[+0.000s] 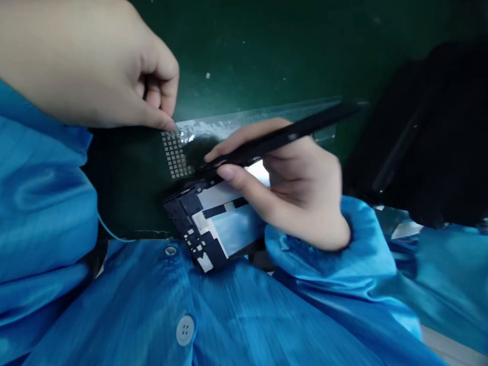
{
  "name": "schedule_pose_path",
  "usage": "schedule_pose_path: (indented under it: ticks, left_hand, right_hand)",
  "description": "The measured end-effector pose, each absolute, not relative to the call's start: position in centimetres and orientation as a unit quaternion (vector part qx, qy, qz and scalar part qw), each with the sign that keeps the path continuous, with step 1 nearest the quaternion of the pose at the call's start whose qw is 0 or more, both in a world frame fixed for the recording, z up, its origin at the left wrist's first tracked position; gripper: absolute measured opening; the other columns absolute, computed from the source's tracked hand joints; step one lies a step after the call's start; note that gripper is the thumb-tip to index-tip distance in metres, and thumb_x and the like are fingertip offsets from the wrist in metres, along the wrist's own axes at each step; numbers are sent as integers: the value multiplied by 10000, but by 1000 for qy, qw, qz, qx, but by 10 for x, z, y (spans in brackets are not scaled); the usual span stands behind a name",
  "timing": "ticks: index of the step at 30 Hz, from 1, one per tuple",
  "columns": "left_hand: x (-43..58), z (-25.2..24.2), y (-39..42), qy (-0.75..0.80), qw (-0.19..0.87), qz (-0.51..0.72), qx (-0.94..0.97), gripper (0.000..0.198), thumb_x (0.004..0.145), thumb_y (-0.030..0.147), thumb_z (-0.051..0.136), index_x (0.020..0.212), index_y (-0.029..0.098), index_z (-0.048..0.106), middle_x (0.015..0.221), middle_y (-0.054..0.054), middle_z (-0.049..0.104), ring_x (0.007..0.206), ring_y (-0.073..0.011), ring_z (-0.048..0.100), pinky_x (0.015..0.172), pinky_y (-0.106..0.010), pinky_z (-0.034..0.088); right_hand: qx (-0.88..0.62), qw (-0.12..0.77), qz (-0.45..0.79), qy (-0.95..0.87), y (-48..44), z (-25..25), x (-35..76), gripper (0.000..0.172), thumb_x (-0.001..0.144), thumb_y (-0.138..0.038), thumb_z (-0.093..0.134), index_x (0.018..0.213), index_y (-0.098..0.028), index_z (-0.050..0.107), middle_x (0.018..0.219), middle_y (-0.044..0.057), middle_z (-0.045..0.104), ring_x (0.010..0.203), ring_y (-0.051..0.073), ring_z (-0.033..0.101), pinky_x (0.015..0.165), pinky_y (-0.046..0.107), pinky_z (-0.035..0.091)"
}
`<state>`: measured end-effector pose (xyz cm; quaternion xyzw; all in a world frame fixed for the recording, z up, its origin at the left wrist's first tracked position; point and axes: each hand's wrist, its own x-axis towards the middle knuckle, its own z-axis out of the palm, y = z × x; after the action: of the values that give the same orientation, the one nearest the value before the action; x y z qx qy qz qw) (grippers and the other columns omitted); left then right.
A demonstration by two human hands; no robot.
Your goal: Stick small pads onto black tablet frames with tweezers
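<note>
My left hand [142,74] is closed in a pinch at the upper corner of a clear plastic sheet [241,118]. Rows of small square pads [175,153] cover the sheet's left end, just below my thumb tip. In my right hand [296,186], thumb and fingers grip a slim black tool that looks like tweezers [306,126], its narrow end pointing left toward the pads. Beneath that hand lies an opened phone [238,226], its silvery battery and small circuit parts showing. The phone sits tilted at the table's near edge, partly covered by my right hand.
A dark green table top [262,42] stretches ahead, with a tiny pale square [207,75] and specks on it. On the right is a large dark object [436,142], too dim to make out. Blue cloth [462,270] shows at the lower right.
</note>
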<state>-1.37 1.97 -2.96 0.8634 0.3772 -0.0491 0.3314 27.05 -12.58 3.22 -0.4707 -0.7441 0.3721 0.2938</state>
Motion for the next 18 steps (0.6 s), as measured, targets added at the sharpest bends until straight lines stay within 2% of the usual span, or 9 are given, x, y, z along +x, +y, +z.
schedule_pose_path:
  ticks: [2, 4, 9, 13, 15, 18]
  left_hand:
    - [-1, -14, 19, 443, 253, -100, 855, 691, 844, 790, 701, 1091, 161, 844, 758, 110, 616, 1193, -318, 779, 1174, -653, 539]
    - [9, -3, 16, 472, 218, -140, 843, 630, 852, 764, 714, 1091, 197, 853, 768, 130, 627, 1110, -258, 810, 1156, -568, 591]
    - [14, 1, 9, 462, 215, -135, 850, 558, 897, 707, 707, 1105, 208, 845, 757, 155, 611, 1036, -199, 820, 1150, -516, 601]
    - [13, -3, 9, 455, 216, -137, 853, 585, 862, 716, 705, 1065, 184, 838, 747, 143, 589, 1046, -204, 814, 1132, -506, 591]
    - [12, -4, 9, 459, 217, -126, 852, 681, 846, 806, 625, 1055, 194, 838, 755, 130, 585, 1075, -215, 807, 1123, -506, 583]
    - [6, -8, 6, 450, 229, -74, 860, 986, 821, 1004, 305, 1052, 205, 835, 779, 99, 577, 1130, -224, 787, 1158, -543, 547]
  right_hand:
    - [-422, 244, 394, -779, -113, 27, 265, 73, 1096, -255, 705, 1163, -256, 733, 1154, 31, 836, 1051, 218, 828, 946, 377, 716]
    - [-412, 225, 387, -794, -107, 20, 262, 89, 1104, -248, 682, 1177, -250, 733, 1161, 32, 842, 1062, 221, 830, 961, 383, 716]
    - [-418, 233, 373, -795, -108, 13, 261, 116, 1097, -214, 681, 1186, -272, 726, 1163, 37, 844, 1079, 224, 831, 960, 391, 721]
    - [-417, 223, 379, -796, -106, 16, 258, 102, 1095, -220, 673, 1143, -288, 732, 1159, 41, 841, 1059, 235, 828, 961, 412, 730]
    - [-423, 230, 394, -783, -105, 17, 258, 57, 1084, -241, 706, 1108, -282, 738, 1138, 35, 840, 1056, 236, 828, 975, 422, 727]
    - [-454, 315, 437, -710, -111, 17, 266, 58, 1080, -282, 743, 1138, -278, 736, 1100, 14, 820, 1030, 224, 825, 969, 422, 716]
